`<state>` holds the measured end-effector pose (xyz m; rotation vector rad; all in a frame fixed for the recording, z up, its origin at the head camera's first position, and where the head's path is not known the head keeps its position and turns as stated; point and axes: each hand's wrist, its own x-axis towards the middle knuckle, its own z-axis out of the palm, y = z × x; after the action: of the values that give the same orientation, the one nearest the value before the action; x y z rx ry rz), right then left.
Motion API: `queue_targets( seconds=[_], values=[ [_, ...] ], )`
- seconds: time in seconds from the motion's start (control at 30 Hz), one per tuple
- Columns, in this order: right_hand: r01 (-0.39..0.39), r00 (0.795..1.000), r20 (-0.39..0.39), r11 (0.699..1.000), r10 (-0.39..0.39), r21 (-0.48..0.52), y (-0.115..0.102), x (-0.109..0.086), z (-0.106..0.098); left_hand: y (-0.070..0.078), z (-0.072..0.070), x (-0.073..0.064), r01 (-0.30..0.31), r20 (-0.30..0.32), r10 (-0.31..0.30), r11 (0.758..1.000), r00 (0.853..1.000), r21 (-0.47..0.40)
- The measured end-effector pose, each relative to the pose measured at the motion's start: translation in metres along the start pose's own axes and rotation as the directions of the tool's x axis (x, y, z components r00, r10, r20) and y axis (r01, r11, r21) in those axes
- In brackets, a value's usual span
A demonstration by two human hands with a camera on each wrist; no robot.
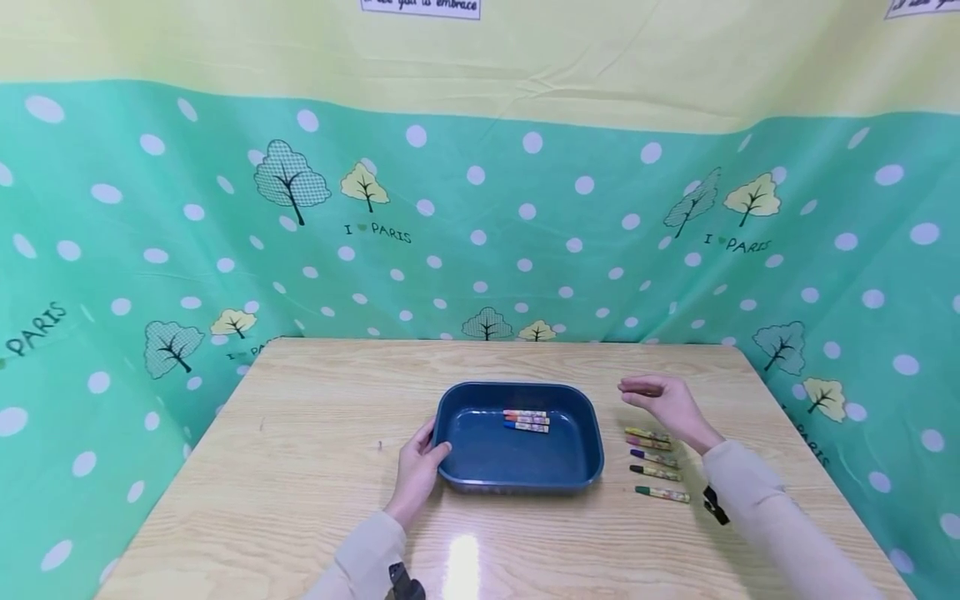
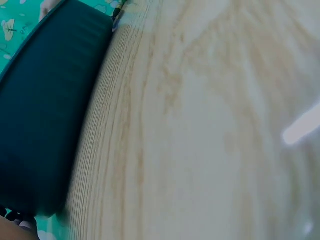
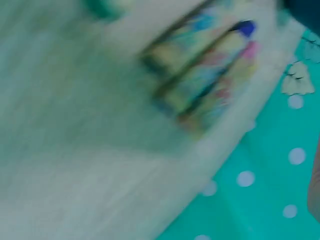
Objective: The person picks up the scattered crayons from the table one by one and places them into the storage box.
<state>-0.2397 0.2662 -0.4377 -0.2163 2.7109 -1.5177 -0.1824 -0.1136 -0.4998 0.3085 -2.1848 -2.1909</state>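
Observation:
A dark blue rectangular tray (image 1: 517,468) sits on the table, and my left hand (image 1: 417,471) grips its left rim with the thumb over the edge. Inside the tray lie three crayons with blue, orange and pink-red tips, the blue crayon (image 1: 527,427) nearest me. To the right of the tray, several wrapped crayons lie in a column, from a yellow crayon (image 1: 647,434) at the back to a green crayon (image 1: 663,494) in front. My right hand (image 1: 671,410) hovers over the column's far end, fingers extended and thumb a little apart, nothing visible between them. Blur softens the crayons in the right wrist view.
The light wood table (image 1: 315,433) ends at the back against a green dotted curtain (image 1: 480,208), which also hangs along both sides. A bright reflection lies on the tabletop in front of the tray. Black straps show near both wrists.

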Motion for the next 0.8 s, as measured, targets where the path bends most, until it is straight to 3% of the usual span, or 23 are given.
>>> queue_targets(
  seconds=[0.6,0.8],
  values=[
    [-0.159,0.986,0.033,0.981,0.163,-0.11,0.064,-0.011,-0.008,0.002,0.0,-0.003,-0.003,-0.003,0.003,1.0,1.0,0.0],
    [-0.157,0.986,0.032,0.978,0.162,-0.135,0.077,-0.011,-0.006,0.001,0.0,-0.003,-0.019,-0.005,0.019,1.0,1.0,0.004]
  ],
)
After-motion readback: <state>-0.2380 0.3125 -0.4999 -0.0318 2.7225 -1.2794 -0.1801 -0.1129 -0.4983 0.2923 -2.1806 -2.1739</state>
